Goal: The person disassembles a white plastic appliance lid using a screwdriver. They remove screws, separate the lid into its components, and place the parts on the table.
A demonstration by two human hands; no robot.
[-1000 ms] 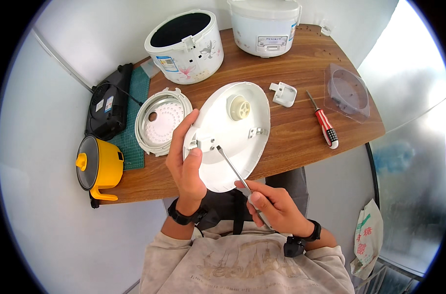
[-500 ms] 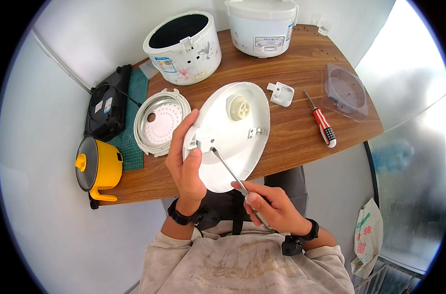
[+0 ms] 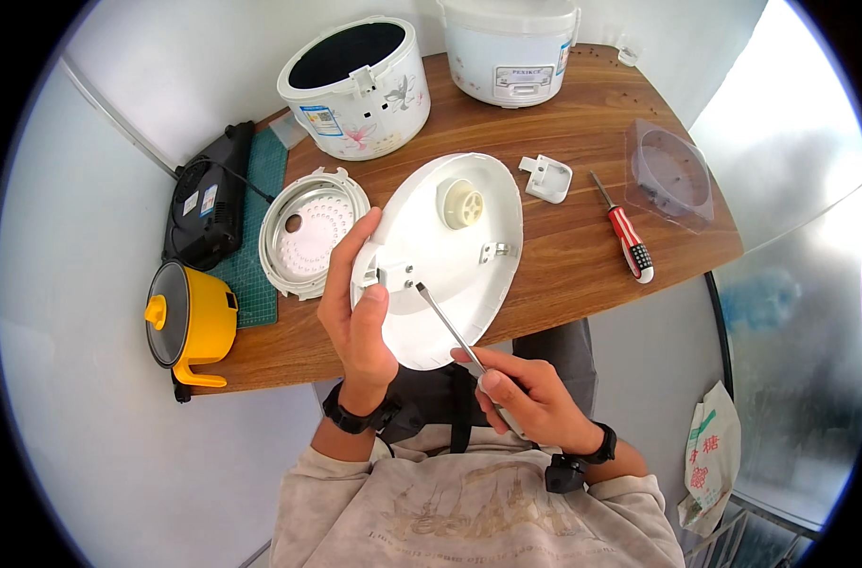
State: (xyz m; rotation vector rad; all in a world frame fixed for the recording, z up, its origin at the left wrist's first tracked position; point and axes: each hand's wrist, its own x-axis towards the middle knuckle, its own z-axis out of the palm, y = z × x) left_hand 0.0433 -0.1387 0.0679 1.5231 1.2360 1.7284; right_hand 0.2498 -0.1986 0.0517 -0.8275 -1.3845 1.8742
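My left hand (image 3: 355, 331) grips the left rim of a white rice cooker lid shell (image 3: 450, 317), tilted with its hollow inside facing me. A cream round fitting sits in the upper part of the shell, and a small metal clip is at its right side. In my right hand (image 3: 535, 398) is a metal screwdriver (image 3: 442, 316), its shaft pointing up and left. The tip is just right of a small white block (image 3: 397, 276) with dark screw points, near my left thumb; whether it touches the shell I cannot tell.
On the wooden table (image 3: 582, 256) lie a perforated inner lid (image 3: 310, 239), a small white bracket (image 3: 548, 179), a red-handled screwdriver (image 3: 628, 241) and a clear plastic tray (image 3: 675, 175). An open cooker body (image 3: 365, 118), a closed cooker (image 3: 507, 62) and a yellow pot (image 3: 204, 317) stand around.
The screwdriver tip has shifted slightly right, away from the screw point on the white block. My left hand keeps its grip on the shell.
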